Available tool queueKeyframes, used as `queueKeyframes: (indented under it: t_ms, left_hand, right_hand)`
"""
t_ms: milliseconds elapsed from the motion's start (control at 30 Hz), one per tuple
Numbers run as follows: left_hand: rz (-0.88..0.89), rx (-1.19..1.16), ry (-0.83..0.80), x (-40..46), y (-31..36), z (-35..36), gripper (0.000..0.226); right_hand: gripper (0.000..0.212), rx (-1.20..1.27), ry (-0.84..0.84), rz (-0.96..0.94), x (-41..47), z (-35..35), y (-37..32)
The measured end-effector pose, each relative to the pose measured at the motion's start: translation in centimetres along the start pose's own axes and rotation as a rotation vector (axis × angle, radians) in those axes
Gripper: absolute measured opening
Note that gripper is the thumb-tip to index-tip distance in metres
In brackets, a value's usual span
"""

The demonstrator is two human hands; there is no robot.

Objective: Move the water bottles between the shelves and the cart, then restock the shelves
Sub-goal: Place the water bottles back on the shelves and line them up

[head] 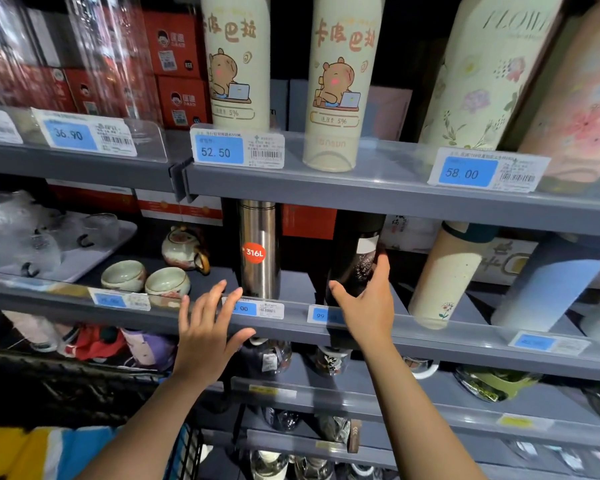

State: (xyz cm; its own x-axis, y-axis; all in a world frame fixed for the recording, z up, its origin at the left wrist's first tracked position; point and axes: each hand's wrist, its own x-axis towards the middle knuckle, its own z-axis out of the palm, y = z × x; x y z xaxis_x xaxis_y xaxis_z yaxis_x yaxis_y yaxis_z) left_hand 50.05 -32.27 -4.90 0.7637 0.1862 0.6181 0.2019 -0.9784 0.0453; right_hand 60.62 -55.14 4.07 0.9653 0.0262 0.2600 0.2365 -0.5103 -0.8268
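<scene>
A black bottle [355,251] stands on the middle shelf [430,336], and my right hand [366,303] wraps around its lower part, thumb on the left and fingers on the right. A steel bottle [258,249] with a red "316L" sticker stands to its left. My left hand [210,327] hovers with spread fingers just in front of the steel bottle's base, holding nothing. Two cream capybara bottles [238,60] [342,81] stand on the shelf above.
Floral bottles [482,71] fill the upper right; a cream bottle [444,278] and a pale blue one [548,282] lean on the middle shelf's right. Ceramic cups [146,277] and a teapot [184,247] sit left. A black wire cart [187,452] is at the lower left.
</scene>
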Motion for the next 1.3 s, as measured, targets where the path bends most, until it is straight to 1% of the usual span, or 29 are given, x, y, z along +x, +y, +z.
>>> queueKeyframes:
  t_ms: [100,200,300,400,533,633,767,867,1033,1133,1233,1300]
  left_hand:
    - [-0.004,-0.012,-0.005,0.0,0.0,0.1,0.067]
    - [-0.011,-0.033,-0.013,0.0,0.1,-0.2,0.067]
    - [-0.018,-0.05,-0.021,-0.1,0.3,-0.6,0.067]
    - [-0.033,-0.062,-0.035,-0.1,0.4,-0.7,0.068]
    - [-0.037,-0.058,-0.056,-0.1,0.3,-0.5,0.069]
    - [-0.047,-0.061,-0.081,-0.1,0.4,-0.5,0.07]
    - [-0.077,-0.077,-0.131,0.0,0.7,-0.8,0.071]
    - [-0.087,-0.092,-0.155,-0.1,0.9,-1.0,0.071]
    - [-0.104,-0.101,-0.172,-0.2,1.1,-1.1,0.07]
    - [-0.137,-0.116,-0.156,-0.3,1.6,-1.3,0.068]
    - [-0.173,-0.099,-0.1,-0.5,2.5,-1.4,0.062]
    - [-0.195,-0.09,-0.086,-0.7,3.0,-1.2,0.074]
  right_hand:
    - [0.098,-0.055,0.051,-0.02,0.0,0.2,-0.2]
    - [0.094,-0.156,0.108,-0.028,-0.1,0.7,-0.7]
    - [0.093,-0.221,0.132,-0.026,-0.3,1.0,-1.0]
    - [0.098,-0.187,0.126,-0.048,-0.7,0.8,-0.8]
    - [0.093,-0.052,0.073,-0.107,-1.4,0.0,0.1]
    - [0.093,-0.022,0.047,-0.106,-1.4,-0.2,0.4]
    - [0.097,-0.078,0.073,-0.102,-1.0,0.5,0.0]
    - [0.093,-0.139,0.075,-0.122,-0.8,0.9,-0.2]
    - [0.088,-0.158,0.093,-0.135,-0.8,0.9,-0.3]
    - [0.088,-0.161,0.115,-0.151,-1.0,0.9,-0.2]
    - [0.088,-0.174,0.136,-0.169,-1.2,1.0,-0.2]
    - [0.088,-0.187,0.144,-0.176,-1.3,1.1,-0.3]
